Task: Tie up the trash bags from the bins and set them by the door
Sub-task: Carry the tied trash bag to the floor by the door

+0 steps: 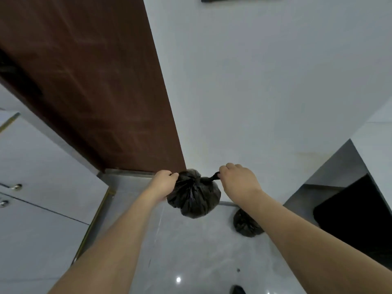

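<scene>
**Knot under tension, close to the door**

At the foot of the brown door (91, 81), a small black trash bag (194, 195) hangs in the air above the pale tiled floor (191, 251), held between two hands. The left hand (164, 183) is clenched on the gathered plastic at the bag's left shoulder; the right hand (238, 180) pinches a twisted tail of plastic (212, 177) and draws it to the right. A second black bag (247, 223) already sits on the floor beside the white wall (254, 92), partly hidden behind the right forearm.

The likely risk is the thin film: pulling the two ends apart too hard could tear the neck or stretch the tail until it snaps, spilling the contents. A slack pull could leave the knot loose enough to slip once the bag is set down.

No brand, label or writing can be read anywhere in view
</scene>
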Demonstrator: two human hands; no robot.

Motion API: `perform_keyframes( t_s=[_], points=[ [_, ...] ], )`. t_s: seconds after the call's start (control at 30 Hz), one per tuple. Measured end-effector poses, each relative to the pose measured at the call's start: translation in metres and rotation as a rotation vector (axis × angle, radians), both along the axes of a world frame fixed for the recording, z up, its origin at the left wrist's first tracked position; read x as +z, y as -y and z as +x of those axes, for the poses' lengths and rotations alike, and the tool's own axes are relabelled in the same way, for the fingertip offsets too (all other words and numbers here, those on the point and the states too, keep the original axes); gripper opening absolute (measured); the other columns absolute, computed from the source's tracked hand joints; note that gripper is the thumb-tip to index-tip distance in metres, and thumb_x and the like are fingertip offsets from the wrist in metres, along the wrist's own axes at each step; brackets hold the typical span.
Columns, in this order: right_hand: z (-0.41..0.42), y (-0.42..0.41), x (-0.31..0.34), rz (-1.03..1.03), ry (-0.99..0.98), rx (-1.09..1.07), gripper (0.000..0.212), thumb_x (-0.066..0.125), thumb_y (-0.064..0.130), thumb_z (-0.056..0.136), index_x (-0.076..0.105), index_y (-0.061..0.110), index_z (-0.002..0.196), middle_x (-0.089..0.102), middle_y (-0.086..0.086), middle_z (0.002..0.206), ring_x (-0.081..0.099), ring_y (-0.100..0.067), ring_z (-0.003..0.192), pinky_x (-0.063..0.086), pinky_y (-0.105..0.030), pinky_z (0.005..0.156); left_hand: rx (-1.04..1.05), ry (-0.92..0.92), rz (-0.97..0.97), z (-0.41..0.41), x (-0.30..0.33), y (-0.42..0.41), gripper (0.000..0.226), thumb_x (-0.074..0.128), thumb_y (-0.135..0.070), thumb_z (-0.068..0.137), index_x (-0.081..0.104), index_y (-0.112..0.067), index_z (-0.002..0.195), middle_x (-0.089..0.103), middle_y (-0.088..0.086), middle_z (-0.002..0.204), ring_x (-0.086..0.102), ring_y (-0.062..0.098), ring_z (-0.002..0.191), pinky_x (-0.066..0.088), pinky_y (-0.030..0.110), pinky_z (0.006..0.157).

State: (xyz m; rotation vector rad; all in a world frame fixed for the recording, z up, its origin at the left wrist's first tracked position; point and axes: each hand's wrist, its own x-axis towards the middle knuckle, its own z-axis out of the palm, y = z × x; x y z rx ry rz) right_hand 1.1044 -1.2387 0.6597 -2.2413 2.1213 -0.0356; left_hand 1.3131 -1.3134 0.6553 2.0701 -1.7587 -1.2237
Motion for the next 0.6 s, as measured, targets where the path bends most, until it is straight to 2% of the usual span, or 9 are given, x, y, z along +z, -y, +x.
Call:
perform_keyframes(
  t_s=[0.1,0.27,0.33,0.43,0.5,0.6],
  points=[
    [-0.027,0.029,-0.057,0.098,0.112,-0.077,0.030,0.032,0.030,0.104,0.055,0.012,0.106,0.060,-0.006,0.106,0.058,-0.028,0.097,0.037,-0.032,0.069,0.001,0.002,0.038,-0.017,-0.064,0.023,0.034,0.042,-0.028,0.099,0.059,-0.007,0.079,0.046,0.003,0.058,0.041,0.018,0.049,0.028,0.023,0.045],
    [-0.067,0.073,-0.211,0.360,0.527,-0.304,0.038,0.038,0.038,0.101,0.047,0.014,0.074,0.054,-0.003,0.075,0.056,-0.028,0.079,0.041,-0.034,0.066,0.017,-0.025,0.090,-0.047,-0.223,0.063,0.033,0.041,-0.026,0.098,0.052,-0.010,0.072,0.046,0.008,0.062,0.042,0.021,0.056,0.030,0.029,0.054],
    [-0.082,0.082,-0.284,0.412,0.516,-0.340,0.039,0.038,0.038,0.101,0.041,0.018,0.068,0.048,0.001,0.068,0.053,-0.026,0.074,0.038,-0.033,0.062,0.030,-0.053,0.108,-0.060,-0.298,0.068,0.035,0.042,-0.026,0.098,0.055,-0.008,0.071,0.047,0.007,0.062,0.042,0.020,0.057,0.032,0.029,0.055],
    [-0.100,0.088,-0.392,0.479,0.482,-0.358,0.033,0.038,0.036,0.102,0.047,0.016,0.078,0.048,0.002,0.069,0.049,-0.022,0.069,0.033,-0.032,0.053,0.043,-0.051,0.100,-0.085,-0.413,0.070,0.039,0.043,-0.024,0.098,0.050,-0.012,0.062,0.051,0.003,0.063,0.048,0.019,0.061,0.036,0.028,0.059],
    [-0.110,0.090,-0.461,0.518,0.454,-0.367,0.031,0.038,0.035,0.102,0.051,0.014,0.084,0.052,0.000,0.076,0.050,-0.022,0.073,0.035,-0.031,0.058,0.039,-0.045,0.081,-0.103,-0.481,0.071,0.035,0.043,-0.025,0.099,0.054,-0.016,0.066,0.056,0.004,0.070,0.054,0.023,0.070,0.041,0.029,0.064],
    [-0.126,0.095,-0.563,0.543,0.436,-0.419,0.033,0.038,0.036,0.102,0.053,0.015,0.082,0.057,-0.003,0.082,0.055,-0.023,0.078,0.043,-0.033,0.068,0.000,-0.024,0.082,-0.131,-0.578,0.081,0.029,0.042,-0.026,0.099,0.061,-0.014,0.081,0.062,0.006,0.080,0.059,0.026,0.080,0.047,0.031,0.071]
  ],
)
